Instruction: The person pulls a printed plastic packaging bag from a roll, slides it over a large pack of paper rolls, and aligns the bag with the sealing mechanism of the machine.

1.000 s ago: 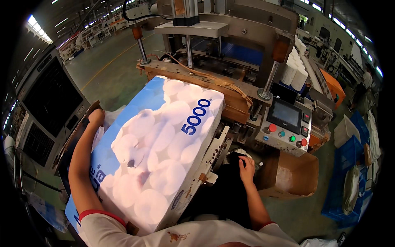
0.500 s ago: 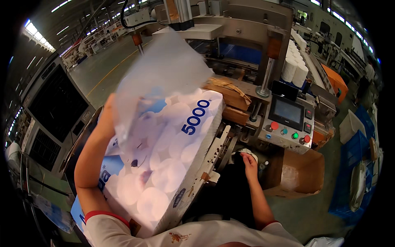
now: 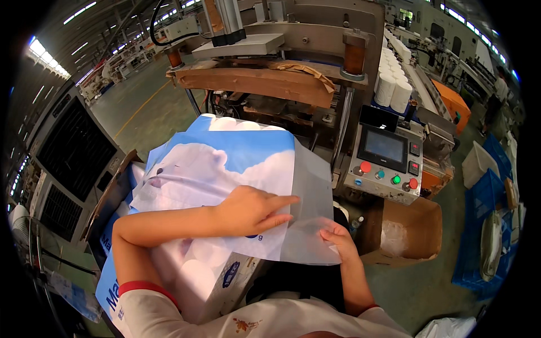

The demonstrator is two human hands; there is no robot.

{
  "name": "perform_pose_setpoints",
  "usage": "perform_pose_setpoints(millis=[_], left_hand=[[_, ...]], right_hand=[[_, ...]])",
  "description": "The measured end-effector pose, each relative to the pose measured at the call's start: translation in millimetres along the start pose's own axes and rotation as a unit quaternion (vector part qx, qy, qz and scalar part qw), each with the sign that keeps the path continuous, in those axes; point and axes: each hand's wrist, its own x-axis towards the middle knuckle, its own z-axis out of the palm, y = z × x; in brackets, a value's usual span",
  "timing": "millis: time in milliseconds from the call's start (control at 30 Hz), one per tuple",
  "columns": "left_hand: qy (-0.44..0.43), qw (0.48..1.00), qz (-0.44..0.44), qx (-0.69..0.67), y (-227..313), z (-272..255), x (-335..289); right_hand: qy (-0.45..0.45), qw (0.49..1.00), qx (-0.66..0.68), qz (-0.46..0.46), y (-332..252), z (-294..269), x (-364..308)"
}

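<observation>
A printed plastic bag [image 3: 256, 152], blue and white with a bear picture, lies spread over a stack of similar bags [image 3: 189, 284] in front of me. Its right end is a plain, see-through strip [image 3: 310, 194]. My left hand [image 3: 251, 211] rests on top of the bag, index finger and thumb stretched toward that strip. At the strip's near corner my right hand [image 3: 338, 238] pinches the film between thumb and fingers. The corner hangs past the stack, over my dark-clothed lap.
Beyond the stack stands a press-like machine with a brown-covered bar [image 3: 253, 84]. To its right are a control panel [image 3: 389, 158] with coloured buttons and an open cardboard box [image 3: 414, 231]. White rolls [image 3: 391, 90] line a conveyor behind. A dark-grilled cabinet [image 3: 73, 146] stands left.
The raised bag has come down flat over the stack. My left hand moved right and nearer; my right hand has gripped the bag's edge. The machine's brown-covered bar is higher.
</observation>
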Motion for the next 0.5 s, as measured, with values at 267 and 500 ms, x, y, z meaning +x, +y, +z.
perform_pose_setpoints(millis=[267, 500], left_hand=[[-0.045, 0.978, -0.203, 0.018, -113, -1, -45], [-0.286, 0.882, -0.367, 0.072, -131, 50, -90]], right_hand=[[0.114, 0.993, -0.038, -0.020, -3, -44, 16], [0.163, 0.969, -0.179, -0.049, -1, -52, 32]])
